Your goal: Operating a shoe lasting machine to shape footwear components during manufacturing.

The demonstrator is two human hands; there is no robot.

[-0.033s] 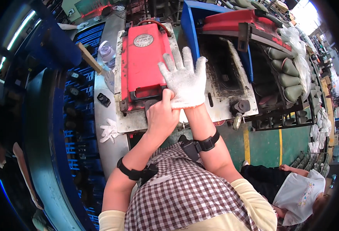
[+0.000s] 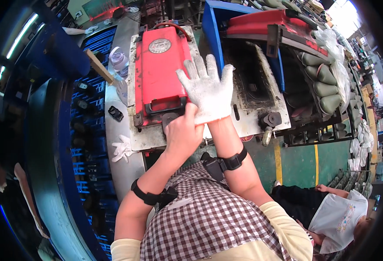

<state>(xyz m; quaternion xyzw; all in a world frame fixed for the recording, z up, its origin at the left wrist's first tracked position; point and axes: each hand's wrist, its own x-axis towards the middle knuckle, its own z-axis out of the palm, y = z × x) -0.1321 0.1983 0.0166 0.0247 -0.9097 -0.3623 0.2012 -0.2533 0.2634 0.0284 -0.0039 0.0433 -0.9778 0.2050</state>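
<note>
A white knitted glove (image 2: 208,96) covers my right hand (image 2: 208,89), whose fingers are spread wide and hold nothing. My bare left hand (image 2: 184,130) is closed on the glove's cuff at the right wrist. Both hands are raised over the front edge of a machine with a red lid (image 2: 163,65), near its dark handle (image 2: 167,104). Another white glove (image 2: 122,148) lies to the left on the metal ledge (image 2: 115,176).
Left of the machine are a small black object (image 2: 116,113), a clear plastic jug (image 2: 119,61) and blue racks (image 2: 78,174). An open red lid (image 2: 261,24) stands at right beside racked shoe-shaped forms (image 2: 330,104). A person in a white shirt (image 2: 337,222) is at lower right.
The view has shifted very slightly. My left hand keeps hold of the glove cuff, and my right hand's fingers stay spread.
</note>
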